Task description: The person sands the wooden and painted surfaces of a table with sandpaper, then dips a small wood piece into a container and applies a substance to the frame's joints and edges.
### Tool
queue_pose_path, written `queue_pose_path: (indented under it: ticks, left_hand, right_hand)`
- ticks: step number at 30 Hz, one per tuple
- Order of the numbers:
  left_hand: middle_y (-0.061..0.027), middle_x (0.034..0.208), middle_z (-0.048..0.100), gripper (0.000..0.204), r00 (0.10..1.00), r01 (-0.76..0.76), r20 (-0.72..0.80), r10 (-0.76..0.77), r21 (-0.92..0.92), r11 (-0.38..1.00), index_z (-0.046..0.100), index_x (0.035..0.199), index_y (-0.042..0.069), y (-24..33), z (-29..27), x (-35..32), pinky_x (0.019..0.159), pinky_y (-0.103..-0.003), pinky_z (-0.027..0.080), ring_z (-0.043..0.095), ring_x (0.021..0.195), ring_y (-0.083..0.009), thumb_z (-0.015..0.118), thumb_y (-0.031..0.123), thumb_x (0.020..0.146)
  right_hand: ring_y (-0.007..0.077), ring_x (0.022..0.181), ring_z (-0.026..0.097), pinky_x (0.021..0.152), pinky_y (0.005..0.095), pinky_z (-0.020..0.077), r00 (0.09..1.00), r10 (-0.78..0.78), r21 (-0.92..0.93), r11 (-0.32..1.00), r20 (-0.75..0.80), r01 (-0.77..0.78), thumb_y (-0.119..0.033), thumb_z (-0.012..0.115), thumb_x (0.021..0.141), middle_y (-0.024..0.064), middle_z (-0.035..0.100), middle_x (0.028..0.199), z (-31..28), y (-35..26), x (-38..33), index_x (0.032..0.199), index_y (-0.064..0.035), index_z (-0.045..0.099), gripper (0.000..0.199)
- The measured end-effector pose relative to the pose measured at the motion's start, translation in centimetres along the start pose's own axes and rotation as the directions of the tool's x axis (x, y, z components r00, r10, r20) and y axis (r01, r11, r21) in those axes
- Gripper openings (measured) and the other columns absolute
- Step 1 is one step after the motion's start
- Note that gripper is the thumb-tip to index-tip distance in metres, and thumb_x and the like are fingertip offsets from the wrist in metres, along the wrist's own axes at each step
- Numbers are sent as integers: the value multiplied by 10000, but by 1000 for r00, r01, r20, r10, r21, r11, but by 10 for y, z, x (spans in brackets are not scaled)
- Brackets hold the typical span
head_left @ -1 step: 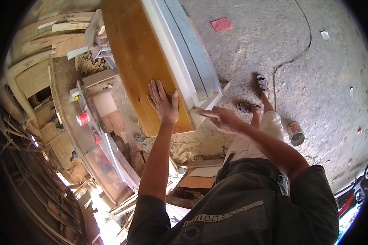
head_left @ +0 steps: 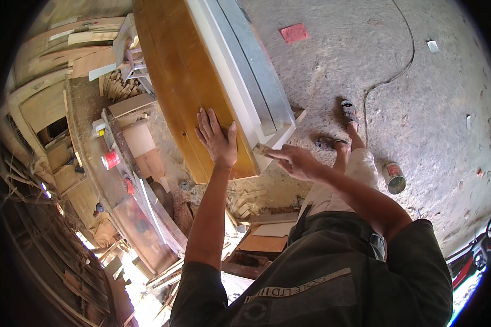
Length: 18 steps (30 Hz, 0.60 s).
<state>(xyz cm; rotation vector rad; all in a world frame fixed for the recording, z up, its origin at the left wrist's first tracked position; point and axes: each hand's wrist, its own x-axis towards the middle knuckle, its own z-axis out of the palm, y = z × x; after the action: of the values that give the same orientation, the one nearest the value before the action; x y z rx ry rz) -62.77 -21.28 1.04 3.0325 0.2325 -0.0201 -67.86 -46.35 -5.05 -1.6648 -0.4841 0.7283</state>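
My left hand point(head_left: 218, 140) lies flat with spread fingers on the brown varnished top of a wooden piece of furniture point(head_left: 172, 65), near its close end. My right hand point(head_left: 297, 162) is closed round a small flat-ended, light-brown tool point(head_left: 262, 149), its index finger stretched along it. The tool's end meets the white edge strip point(head_left: 229, 82) at the furniture's near right corner. Its exact kind is too small to make out. A grey-blue side panel point(head_left: 256, 71) with a dark groove runs along the right of the white strip.
A paint can point(head_left: 394, 179) stands on the concrete floor at right, beside my sandalled feet. Farther off lie a red sheet point(head_left: 294, 33) and a dark cable point(head_left: 390, 82). At left, a workbench carries a red can point(head_left: 111, 159); stacked wood offcuts point(head_left: 120, 86) lie beyond.
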Motion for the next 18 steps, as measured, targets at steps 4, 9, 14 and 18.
queue_pose_path:
  ticks: [4, 9, 14, 18]
  left_hand:
    - [-147, 1692, 163, 852, 1000, -2, 0, 2, 22, 1000, 225, 1621, 105, -5, -2, -4, 1249, -567, 52, 119, 1569, -330, 436, 641, 994]
    - [-145, 1689, 174, 847, 1000, 5, -2, -5, 2, 1000, 225, 1623, 109, 0, -1, -5, 1247, -579, 44, 121, 1569, -332, 432, 640, 997]
    - [-137, 1689, 177, 845, 1000, 17, -5, -17, 32, 999, 234, 1621, 112, -2, -3, -3, 1248, -584, 38, 121, 1570, -324, 435, 642, 994]
    - [-133, 1691, 171, 855, 999, 36, 15, -36, 28, 999, 223, 1624, 115, -3, -7, -5, 1251, -579, 30, 116, 1572, -308, 436, 648, 990]
  right_hand:
    - [332, 989, 660, 864, 461, 537, 872, 223, -262, 958, 436, -114, -199, 564, 1009, 164, 652, 1076, 2, -8, -39, 1438, -294, 581, 440]
    - [353, 1028, 675, 892, 465, 539, 942, 182, -139, 979, 283, -147, -170, 559, 993, 170, 667, 1186, -18, 24, -50, 1425, -261, 597, 443]
    - [344, 1026, 682, 959, 470, 530, 998, -34, -69, 997, 57, 38, -66, 548, 962, 181, 706, 1158, -61, 12, 14, 1396, -225, 620, 468]
    - [294, 1005, 661, 983, 422, 525, 966, 122, -301, 952, 229, -49, -24, 524, 940, 127, 674, 1067, -72, -3, 18, 1377, -244, 646, 504]
